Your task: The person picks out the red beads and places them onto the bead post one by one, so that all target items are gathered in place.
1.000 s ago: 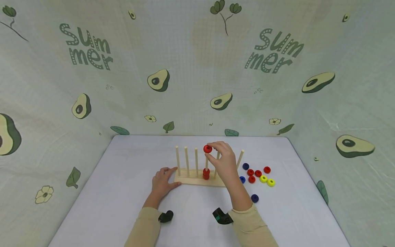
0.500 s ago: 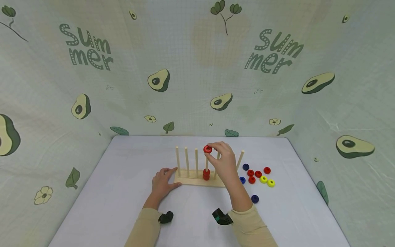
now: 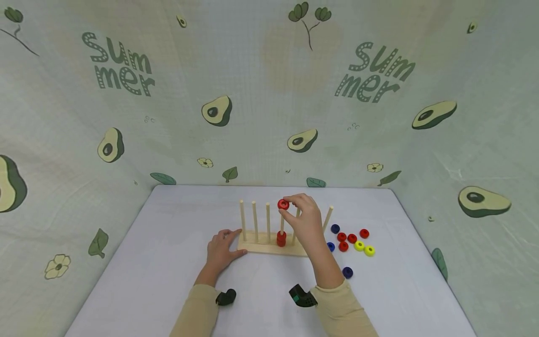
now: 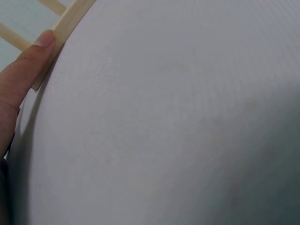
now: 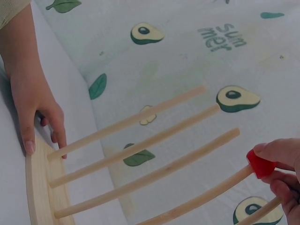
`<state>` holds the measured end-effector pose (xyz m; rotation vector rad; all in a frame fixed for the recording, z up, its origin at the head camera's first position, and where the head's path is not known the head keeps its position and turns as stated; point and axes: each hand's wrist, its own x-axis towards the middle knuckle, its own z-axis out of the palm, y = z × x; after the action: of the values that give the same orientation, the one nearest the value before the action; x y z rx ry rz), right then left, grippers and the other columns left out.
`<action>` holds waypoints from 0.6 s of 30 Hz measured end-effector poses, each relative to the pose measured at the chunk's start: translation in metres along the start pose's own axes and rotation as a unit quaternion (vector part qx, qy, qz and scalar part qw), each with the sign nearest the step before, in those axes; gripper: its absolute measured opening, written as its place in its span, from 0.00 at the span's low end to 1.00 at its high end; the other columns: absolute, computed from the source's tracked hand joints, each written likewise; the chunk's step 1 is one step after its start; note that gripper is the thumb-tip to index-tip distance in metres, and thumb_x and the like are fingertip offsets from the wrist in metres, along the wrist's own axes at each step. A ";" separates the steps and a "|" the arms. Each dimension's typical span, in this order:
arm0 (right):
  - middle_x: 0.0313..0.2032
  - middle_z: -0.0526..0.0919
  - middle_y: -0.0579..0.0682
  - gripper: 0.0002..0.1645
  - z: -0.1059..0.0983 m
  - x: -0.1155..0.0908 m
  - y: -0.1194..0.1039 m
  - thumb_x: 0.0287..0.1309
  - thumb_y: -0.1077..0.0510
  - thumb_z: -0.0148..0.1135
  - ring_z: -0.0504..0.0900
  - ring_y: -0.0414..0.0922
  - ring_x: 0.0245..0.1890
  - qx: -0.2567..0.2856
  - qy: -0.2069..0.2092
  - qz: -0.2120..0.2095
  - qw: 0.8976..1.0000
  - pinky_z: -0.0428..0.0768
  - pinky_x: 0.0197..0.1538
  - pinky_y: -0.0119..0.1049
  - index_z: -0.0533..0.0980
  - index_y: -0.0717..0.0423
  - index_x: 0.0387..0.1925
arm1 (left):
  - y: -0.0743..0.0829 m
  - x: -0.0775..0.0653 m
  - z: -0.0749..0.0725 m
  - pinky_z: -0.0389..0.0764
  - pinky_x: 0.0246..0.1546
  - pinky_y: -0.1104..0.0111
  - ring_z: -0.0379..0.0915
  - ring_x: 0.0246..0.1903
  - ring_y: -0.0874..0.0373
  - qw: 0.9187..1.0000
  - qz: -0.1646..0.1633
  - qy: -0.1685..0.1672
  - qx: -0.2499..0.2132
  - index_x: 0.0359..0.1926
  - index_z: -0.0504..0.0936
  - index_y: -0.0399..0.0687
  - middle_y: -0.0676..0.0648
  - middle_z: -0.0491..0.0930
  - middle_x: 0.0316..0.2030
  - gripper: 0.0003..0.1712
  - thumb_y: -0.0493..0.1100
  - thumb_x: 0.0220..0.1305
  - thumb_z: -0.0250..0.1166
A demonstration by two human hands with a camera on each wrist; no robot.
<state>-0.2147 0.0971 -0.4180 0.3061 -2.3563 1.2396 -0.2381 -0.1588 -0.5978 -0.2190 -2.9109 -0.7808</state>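
Observation:
My right hand point(image 3: 306, 220) pinches a red bead point(image 3: 283, 204) between thumb and fingers, at the tip of the fourth peg from the left. In the right wrist view the peg's end meets the red bead point(image 5: 260, 164). Lower on that peg sit stacked red beads point(image 3: 281, 238). The wooden peg rack point(image 3: 269, 249) has a row of upright pegs; my right hand and forearm partly hide those on the right. My left hand point(image 3: 221, 249) holds the rack's left end, thumb along the front edge and fingers behind. The left wrist view shows the thumb point(image 4: 33, 63) against the base.
Right of the rack lie loose beads: several red beads point(image 3: 352, 238), two yellow beads point(image 3: 359, 245), and dark blue beads point(image 3: 335, 228). One blue bead point(image 3: 347, 272) lies nearer, beside the right sleeve point(image 3: 341, 304). A white table point(image 3: 139, 281) stands before a printed cloth backdrop point(image 3: 252, 70).

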 end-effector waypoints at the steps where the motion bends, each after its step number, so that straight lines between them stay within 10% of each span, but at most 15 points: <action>1: 0.42 0.82 0.50 0.18 0.000 0.000 0.000 0.50 0.62 0.75 0.76 0.49 0.44 0.000 0.000 0.002 1.000 0.77 0.48 0.49 0.84 0.57 0.45 | 0.000 0.000 0.000 0.66 0.46 0.50 0.66 0.50 0.44 1.000 -0.001 -0.002 -0.001 0.66 0.73 0.57 0.40 0.69 0.57 0.42 0.61 0.50 0.74; 18: 0.41 0.82 0.51 0.17 0.001 0.002 0.001 0.48 0.62 0.76 0.77 0.51 0.46 -0.015 0.001 -0.001 1.000 0.75 0.51 0.46 0.85 0.59 0.43 | -0.004 0.001 0.004 0.67 0.45 0.51 0.66 0.51 0.44 1.000 0.004 0.004 0.009 0.66 0.73 0.57 0.41 0.69 0.57 0.43 0.63 0.49 0.73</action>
<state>-0.2173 0.0969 -0.4179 0.2967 -2.3716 1.2017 -0.2402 -0.1602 -0.6026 -0.2239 -2.9070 -0.7523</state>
